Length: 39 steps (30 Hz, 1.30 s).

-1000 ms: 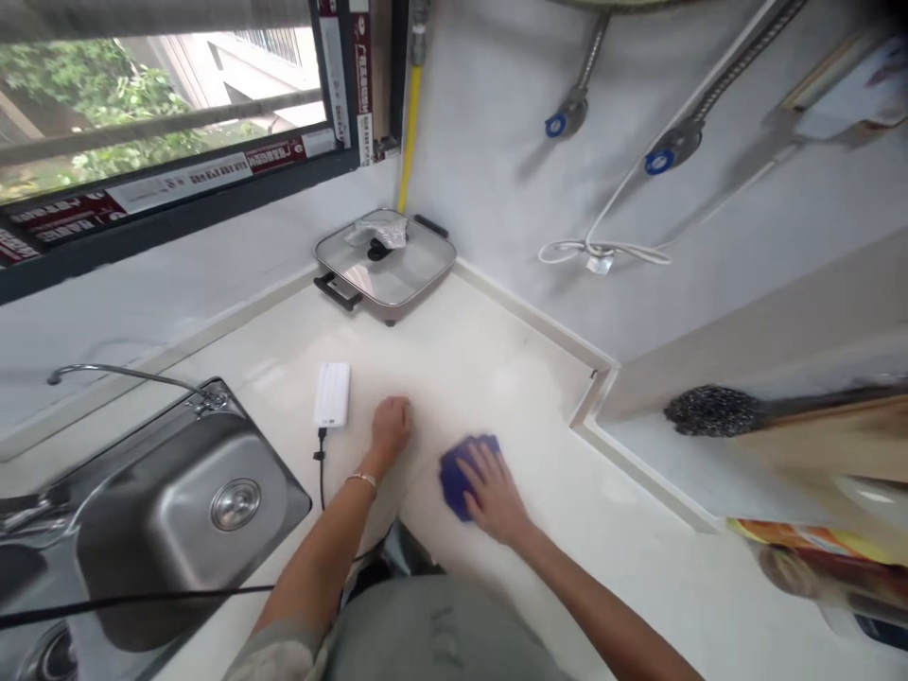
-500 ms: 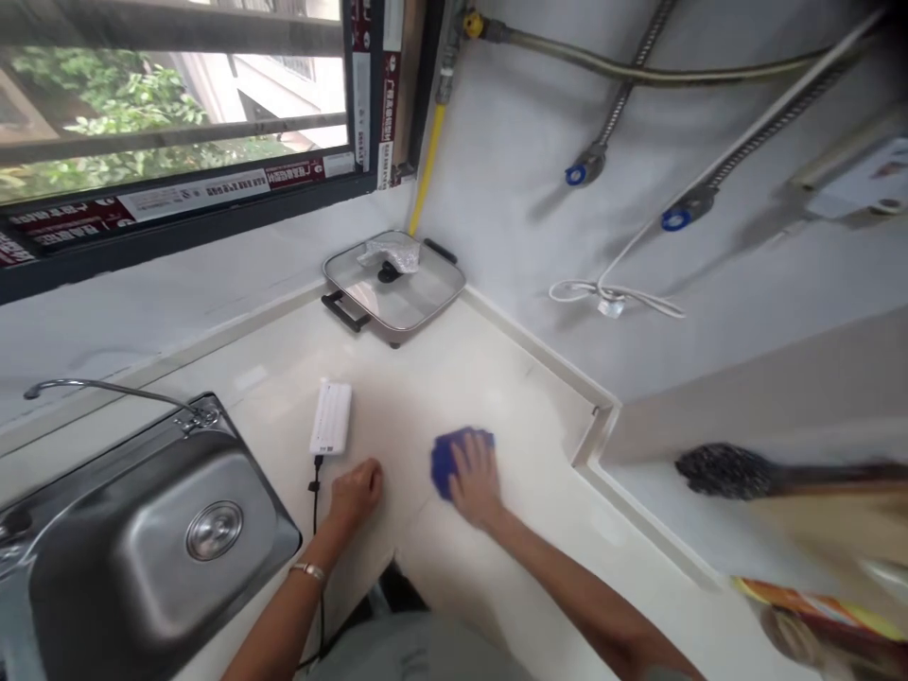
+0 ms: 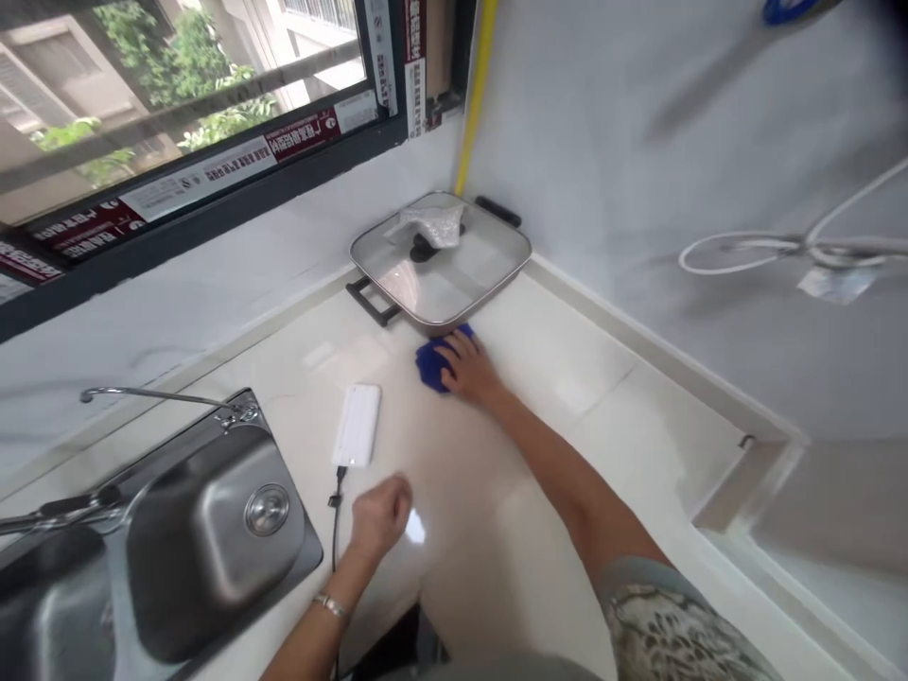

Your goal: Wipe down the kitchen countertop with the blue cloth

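A blue cloth [image 3: 431,367] lies bunched on the pale countertop, just in front of the glass-lidded pan [image 3: 489,248]. My right hand [image 3: 468,367] presses on the cloth, its fingers bent over it. Closed in a loose fist, my left hand [image 3: 381,515] rests at the counter near the white power bank [image 3: 358,424], with nothing visible in it. A black cable [image 3: 336,530] runs from the power bank down past my left wrist.
At the left is a steel double sink [image 3: 213,539] with a thin curved faucet [image 3: 152,394]. The window frame [image 3: 234,175] runs above the counter. A yellow pipe [image 3: 477,95] comes down behind the pan, and a white cord [image 3: 742,242] hangs on the right wall.
My right hand has moved forward with the blue cloth, up to the pan's front edge. The camera view has shifted closer to the counter. My left hand stays closed near the power bank.
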Available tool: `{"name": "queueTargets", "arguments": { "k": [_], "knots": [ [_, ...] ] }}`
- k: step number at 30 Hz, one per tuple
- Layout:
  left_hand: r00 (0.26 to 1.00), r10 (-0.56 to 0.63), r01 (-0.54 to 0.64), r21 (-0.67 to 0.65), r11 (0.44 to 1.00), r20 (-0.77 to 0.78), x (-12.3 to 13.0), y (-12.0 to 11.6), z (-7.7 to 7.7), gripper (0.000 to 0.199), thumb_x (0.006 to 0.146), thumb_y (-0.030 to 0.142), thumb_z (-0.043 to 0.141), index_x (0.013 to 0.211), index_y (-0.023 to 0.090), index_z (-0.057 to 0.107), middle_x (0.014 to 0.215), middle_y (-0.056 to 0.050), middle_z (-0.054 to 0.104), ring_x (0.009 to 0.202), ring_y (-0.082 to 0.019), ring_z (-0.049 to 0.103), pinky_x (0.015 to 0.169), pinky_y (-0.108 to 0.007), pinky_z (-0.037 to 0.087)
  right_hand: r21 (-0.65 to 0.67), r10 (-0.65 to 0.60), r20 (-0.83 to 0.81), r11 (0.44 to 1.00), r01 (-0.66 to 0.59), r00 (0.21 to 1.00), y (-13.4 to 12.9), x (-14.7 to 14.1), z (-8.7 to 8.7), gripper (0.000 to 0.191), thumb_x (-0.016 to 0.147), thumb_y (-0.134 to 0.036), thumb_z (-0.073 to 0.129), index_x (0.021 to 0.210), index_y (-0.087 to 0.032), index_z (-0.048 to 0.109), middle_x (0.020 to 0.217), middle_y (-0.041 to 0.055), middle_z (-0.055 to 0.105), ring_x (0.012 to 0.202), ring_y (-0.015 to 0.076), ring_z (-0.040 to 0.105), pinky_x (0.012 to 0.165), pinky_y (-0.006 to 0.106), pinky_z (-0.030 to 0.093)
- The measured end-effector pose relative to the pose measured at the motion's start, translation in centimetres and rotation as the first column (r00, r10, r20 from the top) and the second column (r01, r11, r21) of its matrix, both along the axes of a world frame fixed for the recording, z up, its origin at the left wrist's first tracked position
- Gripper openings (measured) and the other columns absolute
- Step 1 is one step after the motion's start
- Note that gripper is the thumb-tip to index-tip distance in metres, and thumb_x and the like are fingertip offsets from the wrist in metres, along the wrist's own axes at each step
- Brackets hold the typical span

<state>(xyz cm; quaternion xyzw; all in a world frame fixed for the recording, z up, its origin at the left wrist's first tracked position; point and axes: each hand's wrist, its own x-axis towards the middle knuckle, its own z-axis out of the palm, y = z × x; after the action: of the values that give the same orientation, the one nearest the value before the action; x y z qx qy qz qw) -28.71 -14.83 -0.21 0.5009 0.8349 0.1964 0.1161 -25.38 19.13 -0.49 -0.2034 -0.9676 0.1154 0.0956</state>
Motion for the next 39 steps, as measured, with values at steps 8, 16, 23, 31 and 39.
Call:
{"name": "queueTargets", "arguments": {
  "k": [8, 16, 23, 31, 39],
  "knots": [
    [1.000, 0.003, -0.003, 0.017, 1.000, 0.010, -0.1, 0.1, 0.0, 0.023, 0.093, 0.019, 0.043, 0.087, 0.022, 0.065, 0.079, -0.002, 0.072, 0.071, -0.014, 0.065, 0.067, -0.024, 0.044, 0.065, -0.424, 0.071, 0.905, 0.420, 0.903, 5.1, 4.0, -0.3, 0.059, 0.100, -0.040, 0.033, 0.153, -0.016, 0.042, 0.165, 0.0122, 0.029, 0.153, 0.0330, 0.016, 0.123, 0.058, 0.014],
    [1.000, 0.015, -0.015, 0.032, 0.999, 0.012, 0.0, 0.2, -0.3, 0.022, 0.094, 0.019, 0.043, 0.089, 0.022, 0.064, 0.083, -0.003, 0.073, 0.073, -0.016, 0.066, 0.065, -0.025, 0.040, 0.101, -0.613, 0.073, 0.789, 0.606, 0.787, 0.9, 13.8, -0.8, 0.064, 0.101, -0.043, 0.023, 0.155, -0.013, 0.039, 0.167, 0.0175, 0.025, 0.155, 0.0364, 0.014, 0.121, 0.062, 0.017],
    [0.999, -0.001, -0.002, 0.070, 0.998, 0.052, 0.0, 0.0, -0.2, 0.022, 0.096, 0.020, 0.043, 0.092, 0.021, 0.065, 0.087, -0.003, 0.074, 0.075, -0.016, 0.066, 0.065, -0.024, 0.038, 0.185, -0.412, 0.005, 0.896, 0.404, 0.911, -12.6, 22.6, -1.5, 0.061, 0.099, -0.034, 0.034, 0.156, -0.016, 0.038, 0.166, 0.0166, 0.028, 0.155, 0.0366, 0.017, 0.120, 0.063, 0.026],
    [0.998, -0.014, 0.009, 0.071, 0.997, 0.066, -0.2, 0.3, -0.3, 0.023, 0.095, 0.023, 0.043, 0.091, 0.022, 0.066, 0.084, -0.003, 0.073, 0.073, -0.016, 0.066, 0.064, -0.026, 0.038, 0.059, 0.078, 0.073, 0.995, -0.083, 0.994, -20.0, 17.0, 0.1, 0.073, 0.088, -0.037, 0.054, 0.157, -0.021, 0.037, 0.170, 0.0132, 0.018, 0.155, 0.0379, 0.014, 0.123, 0.064, 0.017],
    [1.000, -0.017, 0.016, 0.039, 0.999, 0.026, -0.5, 0.3, -0.5, 0.025, 0.094, 0.024, 0.041, 0.089, 0.025, 0.066, 0.077, 0.000, 0.072, 0.068, -0.015, 0.066, 0.063, -0.025, 0.041, 0.062, -0.242, 0.021, 0.969, 0.240, 0.970, -3.0, 3.1, 0.3, 0.062, 0.094, -0.040, 0.048, 0.151, -0.015, 0.046, 0.165, 0.0158, 0.030, 0.154, 0.0354, 0.017, 0.123, 0.061, 0.011]
  ]
}}
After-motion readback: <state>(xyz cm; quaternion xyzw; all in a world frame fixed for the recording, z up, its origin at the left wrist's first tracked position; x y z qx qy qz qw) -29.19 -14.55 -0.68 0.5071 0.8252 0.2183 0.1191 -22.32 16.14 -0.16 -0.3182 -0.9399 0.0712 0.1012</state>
